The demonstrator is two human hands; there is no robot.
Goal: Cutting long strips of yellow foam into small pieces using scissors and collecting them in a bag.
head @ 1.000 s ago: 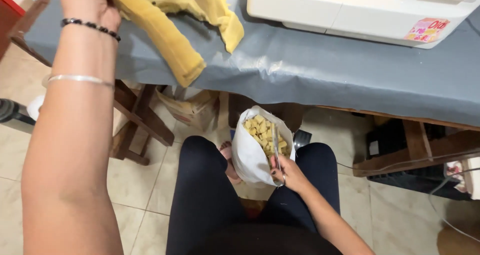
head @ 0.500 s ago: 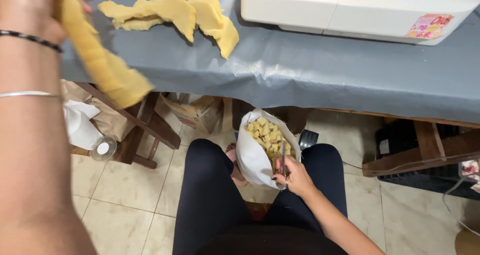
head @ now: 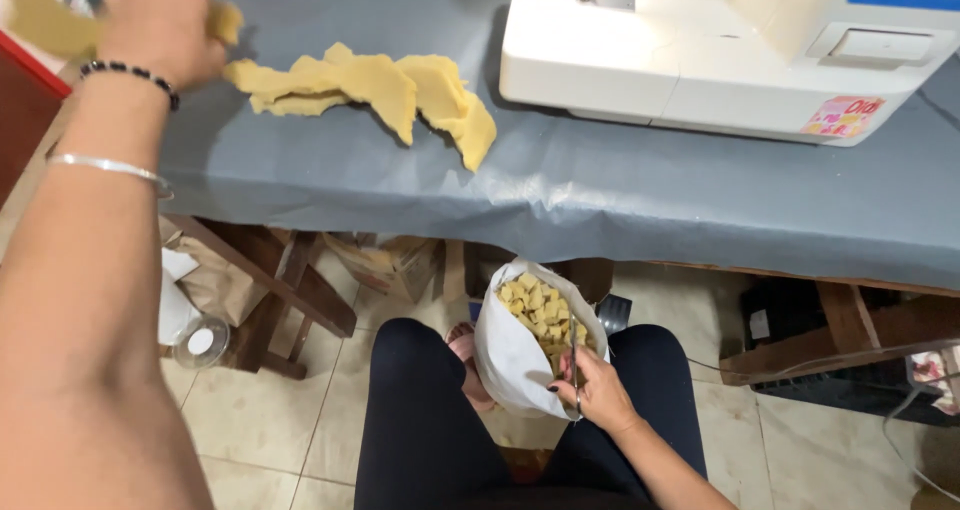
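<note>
My left hand [head: 160,15] is raised at the upper left, closed on a strip of yellow cloth [head: 45,20] that is blurred by motion. A black bead bracelet and a silver bangle sit on that wrist. More yellow cloth pieces [head: 380,85] lie in a row on the grey table cover [head: 600,200]. My right hand [head: 595,390] rests low between my knees, holding the rim of a white bag [head: 510,355] full of small yellow cloth scraps [head: 540,310]. A thin metal tool, perhaps scissors, is also in that hand.
A white sewing machine [head: 720,45] stands on the table at the upper right. Under the table are wooden legs [head: 290,290], brown paper bags [head: 390,260], a clear jar with a white lid [head: 200,342] and dark boxes at the right. The floor is pale tile.
My left hand has swung the yellow strip up and to the left, over the table's left end. My right hand and the white bag have stayed between my knees.
</note>
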